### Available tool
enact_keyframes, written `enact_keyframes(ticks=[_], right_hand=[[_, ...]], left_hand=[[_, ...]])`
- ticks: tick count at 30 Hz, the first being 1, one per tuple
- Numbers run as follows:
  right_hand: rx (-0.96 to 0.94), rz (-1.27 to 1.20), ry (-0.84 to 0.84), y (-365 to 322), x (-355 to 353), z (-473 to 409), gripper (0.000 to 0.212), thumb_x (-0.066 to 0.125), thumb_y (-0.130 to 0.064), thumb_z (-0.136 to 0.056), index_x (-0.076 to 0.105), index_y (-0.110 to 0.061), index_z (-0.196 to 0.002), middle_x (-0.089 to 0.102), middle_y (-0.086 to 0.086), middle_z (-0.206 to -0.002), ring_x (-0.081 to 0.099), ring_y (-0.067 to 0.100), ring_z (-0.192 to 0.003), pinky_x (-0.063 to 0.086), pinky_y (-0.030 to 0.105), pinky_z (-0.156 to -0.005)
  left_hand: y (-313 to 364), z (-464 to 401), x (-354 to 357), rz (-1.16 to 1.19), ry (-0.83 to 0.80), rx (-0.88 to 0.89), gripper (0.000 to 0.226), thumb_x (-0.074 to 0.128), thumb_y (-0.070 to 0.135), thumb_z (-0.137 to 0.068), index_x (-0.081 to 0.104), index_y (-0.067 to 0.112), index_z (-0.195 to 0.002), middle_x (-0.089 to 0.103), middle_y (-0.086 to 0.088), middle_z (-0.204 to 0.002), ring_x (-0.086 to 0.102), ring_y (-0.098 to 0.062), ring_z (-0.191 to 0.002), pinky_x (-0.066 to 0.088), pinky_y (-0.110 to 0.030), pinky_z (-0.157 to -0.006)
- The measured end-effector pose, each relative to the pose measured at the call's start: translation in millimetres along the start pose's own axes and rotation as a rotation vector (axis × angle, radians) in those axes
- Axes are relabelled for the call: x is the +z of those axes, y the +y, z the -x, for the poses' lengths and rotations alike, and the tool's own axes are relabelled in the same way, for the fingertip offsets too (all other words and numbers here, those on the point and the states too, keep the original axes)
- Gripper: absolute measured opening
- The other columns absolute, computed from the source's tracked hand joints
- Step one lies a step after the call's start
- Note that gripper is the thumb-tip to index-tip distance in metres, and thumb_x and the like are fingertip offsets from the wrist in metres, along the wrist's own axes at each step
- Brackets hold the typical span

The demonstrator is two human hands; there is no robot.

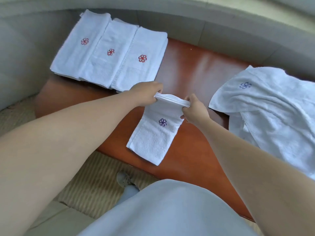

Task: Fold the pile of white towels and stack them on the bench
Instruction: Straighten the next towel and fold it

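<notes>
So the surface here is a glossy reddish-brown wooden bench sitting on beige ribbed carpet, with a pale grey wall curving round behind it.

Counting the towels: three folded white terry towels with red pinwheel logos lie at the bench's far left corner, side by side and overlapping like shingles. One narrow folded white towel with a purple pinwheel logo is in the middle of the bench, its near end reaching toward the front edge. Then there's a loose pile of unfolded white towels at the right end; one blue logo shows, but I can't tell how many are in there.

Left hand pinches the far left corner of the middle towel, right hand grips the far right corner, both lifting that end slightly off the wood. One grey shoe shows on the carpet below.
</notes>
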State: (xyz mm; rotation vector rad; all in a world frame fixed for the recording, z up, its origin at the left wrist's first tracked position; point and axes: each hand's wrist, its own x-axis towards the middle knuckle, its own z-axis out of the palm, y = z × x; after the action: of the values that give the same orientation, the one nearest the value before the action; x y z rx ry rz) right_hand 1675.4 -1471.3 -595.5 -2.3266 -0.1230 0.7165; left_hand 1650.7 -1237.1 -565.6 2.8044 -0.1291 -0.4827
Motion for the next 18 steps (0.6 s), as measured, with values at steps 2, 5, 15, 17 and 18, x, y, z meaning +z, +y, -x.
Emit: enact_keyframes(ticks=[2,5,15,17,18], right_hand=[[-0.033,-0.028,0.006,-40,17,14,0.031,0.039,-0.008,-0.082,0.046,-0.023,-0.108,0.069,0.0,-0.092,0.072,0.009,-0.057,0.052,0.027,-0.042],[-0.105,-0.031,0.039,-97,46,33,0.027,0.039,-0.009,-0.084,0.047,-0.022,-0.107,0.068,-0.002,-0.094,0.073,0.008,-0.059,0.048,0.022,-0.039],[-0.265,0.04,0.196,-239,102,77,0.03,0.047,-0.01,-0.076,0.055,-0.025,-0.1,0.074,-0.002,-0.08,0.071,0.026,-0.08,0.06,0.046,-0.071],[-0.266,0.047,0.221,-255,100,80,0.033,0.047,-0.009,-0.076,0.055,-0.024,-0.104,0.074,-0.002,-0.079,0.07,0.027,-0.082,0.059,0.045,-0.071],[-0.263,0.043,0.232,-262,98,81,0.034,0.047,-0.009,-0.076,0.055,-0.024,-0.104,0.075,-0.001,-0.079,0.07,0.027,-0.082,0.059,0.045,-0.072]], left_hand=[[-29,31,-21,0.006,0.041,-0.012,0.016,0.062,0.021,-0.091,0.048,0.026,-0.097,0.052,0.006,-0.103,0.051,-0.022,-0.085,0.035,-0.034,-0.065],[-75,78,-47,0.01,0.104,-0.042,0.017,0.06,0.022,-0.092,0.046,0.028,-0.099,0.051,0.006,-0.105,0.052,-0.022,-0.086,0.037,-0.035,-0.066],[-181,182,-102,0.049,0.283,-0.1,0.013,0.058,0.025,-0.095,0.048,0.031,-0.101,0.054,0.01,-0.1,0.053,-0.017,-0.084,0.036,-0.032,-0.059],[-187,187,-115,0.07,0.317,-0.094,0.012,0.055,0.023,-0.095,0.048,0.032,-0.099,0.056,0.011,-0.098,0.055,-0.018,-0.083,0.041,-0.034,-0.062],[-189,187,-122,0.077,0.334,-0.09,0.012,0.053,0.022,-0.095,0.048,0.031,-0.099,0.056,0.011,-0.097,0.056,-0.018,-0.082,0.042,-0.034,-0.061]])
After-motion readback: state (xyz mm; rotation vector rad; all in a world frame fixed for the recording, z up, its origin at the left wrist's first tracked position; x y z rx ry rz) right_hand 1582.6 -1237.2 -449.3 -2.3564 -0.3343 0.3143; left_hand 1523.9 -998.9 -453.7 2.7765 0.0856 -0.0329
